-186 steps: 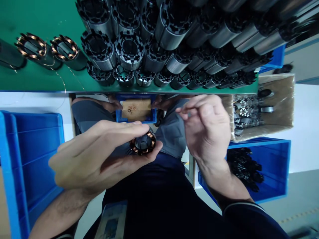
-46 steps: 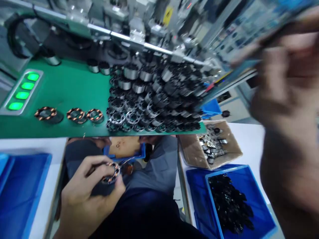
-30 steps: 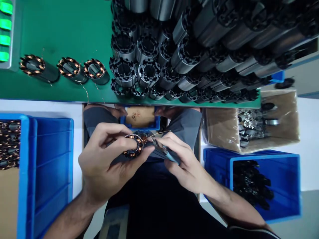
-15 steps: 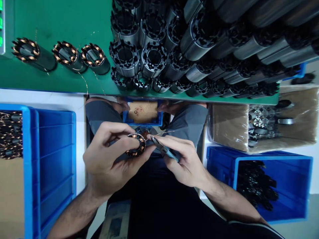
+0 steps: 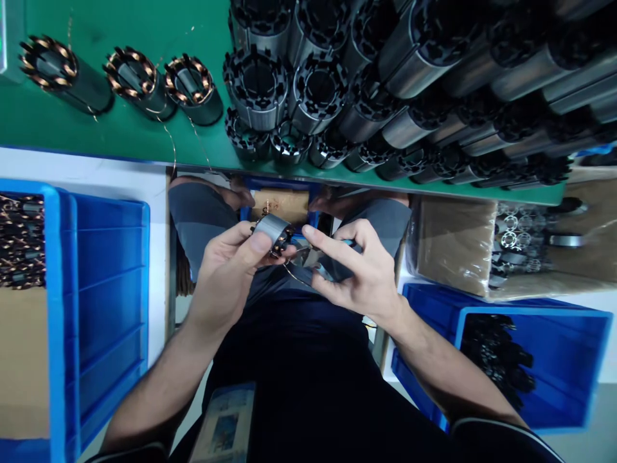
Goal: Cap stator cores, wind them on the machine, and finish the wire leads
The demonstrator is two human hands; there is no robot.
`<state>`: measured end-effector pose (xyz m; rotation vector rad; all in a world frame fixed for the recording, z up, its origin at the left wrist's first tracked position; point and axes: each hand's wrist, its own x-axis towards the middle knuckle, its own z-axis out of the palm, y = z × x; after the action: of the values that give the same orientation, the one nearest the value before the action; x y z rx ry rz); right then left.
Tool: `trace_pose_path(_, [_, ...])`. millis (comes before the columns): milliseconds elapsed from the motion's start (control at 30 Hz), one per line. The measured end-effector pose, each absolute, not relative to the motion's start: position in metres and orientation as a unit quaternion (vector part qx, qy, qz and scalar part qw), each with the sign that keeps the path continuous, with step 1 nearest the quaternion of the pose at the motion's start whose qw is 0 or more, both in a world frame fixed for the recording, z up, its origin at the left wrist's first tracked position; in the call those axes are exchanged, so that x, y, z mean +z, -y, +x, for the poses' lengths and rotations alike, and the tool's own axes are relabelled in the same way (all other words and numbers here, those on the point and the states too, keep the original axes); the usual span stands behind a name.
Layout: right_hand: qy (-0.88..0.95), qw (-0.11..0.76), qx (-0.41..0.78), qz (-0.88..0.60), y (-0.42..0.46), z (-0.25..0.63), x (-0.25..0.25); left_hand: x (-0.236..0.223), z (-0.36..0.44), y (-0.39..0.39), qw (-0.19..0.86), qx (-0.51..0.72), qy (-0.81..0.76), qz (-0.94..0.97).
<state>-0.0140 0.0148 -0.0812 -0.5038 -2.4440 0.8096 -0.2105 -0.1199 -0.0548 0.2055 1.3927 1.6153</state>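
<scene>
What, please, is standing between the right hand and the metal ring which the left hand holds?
The tip of the blue-handled pliers, held in the right hand, and a thin curved wire lie in the gap before the metal ring. Nothing larger visibly blocks the way.

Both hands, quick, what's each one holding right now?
Left hand: closed on a copper-wound core.
Right hand: holding blue-handled pliers, thumb and index finger apart; whether the pliers' tips are shut can't be told.
</scene>
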Motion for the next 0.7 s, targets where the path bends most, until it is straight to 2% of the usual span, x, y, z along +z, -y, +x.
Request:
trace_pose_path(133, [0.9,0.285,0.277,-0.179,-0.014,-0.019,-0.076,-0.052,-0.202,0.11,0.494,0.668,-0.552,0.071])
trace_pose_path(433, [0.906,0.257,0.256,-0.217,-0.016,-0.012,-0.084,-0.052,-0.2,0.104,0.512,0.656,-0.551,0.053])
trace_pose_path(700, [0.885,0.248,0.333,-0.21,-0.016,-0.01,-0.081,-0.056,-0.197,0.106,0.526,0.657,-0.537,0.048])
